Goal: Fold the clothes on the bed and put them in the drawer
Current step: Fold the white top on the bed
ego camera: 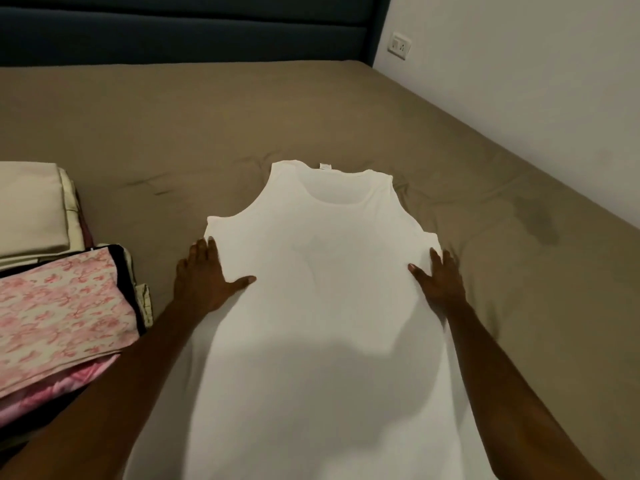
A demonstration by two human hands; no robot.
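white sleeveless top (pixel 322 289) is lying flat on the bed (pixel 207 126), neckline toward the headboard (pixel 173 29) | left hand (pixel 204 275) and right hand (pixel 440 282) are pressing its side edges, fingers straight, hands apart | folded clothes pile (pixel 59 306) is sitting left of it

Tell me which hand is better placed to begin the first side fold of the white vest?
Either. The left hand and right hand each rest flat at one side edge of the white vest, below an armhole.
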